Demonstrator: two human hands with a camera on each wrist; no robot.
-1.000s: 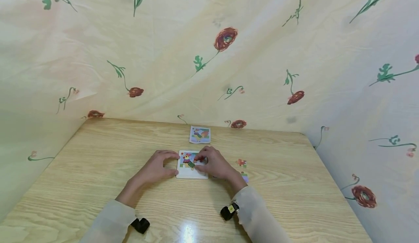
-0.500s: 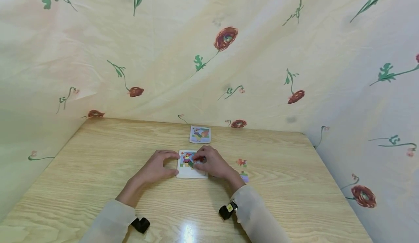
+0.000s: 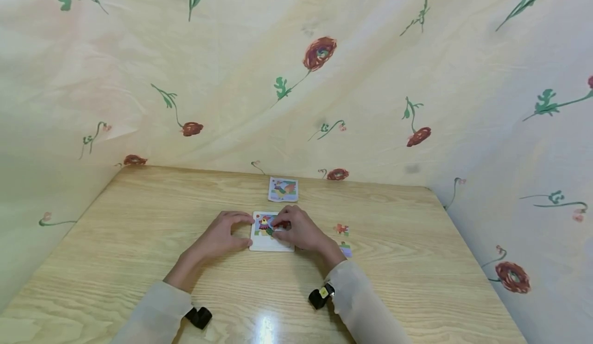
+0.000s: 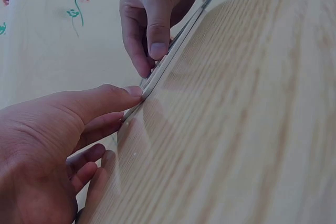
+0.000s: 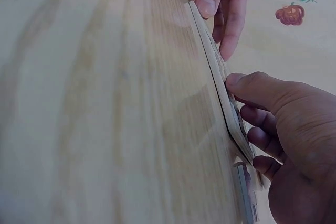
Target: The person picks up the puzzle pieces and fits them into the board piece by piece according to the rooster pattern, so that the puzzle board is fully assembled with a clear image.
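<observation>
A white-framed jigsaw board (image 3: pixel 272 244) with a partly assembled rooster picture lies flat on the table. My left hand (image 3: pixel 224 235) holds its left side, thumb at the near corner and forefinger at the far one. Over the right half of the picture, my right hand (image 3: pixel 300 229) pinches a red jigsaw piece (image 3: pixel 283 225) low against the board, thumb and fingers hiding most of it. In the right wrist view the right thumb (image 5: pixel 236 79) meets the board's surface, other fingers curled beside it. The left thumb (image 4: pixel 133 91) sits on the board's edge in the left wrist view.
Behind the board lies a reference card (image 3: pixel 283 189) with the complete rooster picture. Loose jigsaw pieces lie right of the right hand: an orange one (image 3: pixel 342 229) and a green-and-purple one (image 3: pixel 345 250). Flowered cloth (image 3: pixel 231 76) rises behind and beside the wooden table (image 3: pixel 417 261).
My right hand has shifted slightly left on the board, with the red piece at its fingertips. The left hand and the board stay in place.
</observation>
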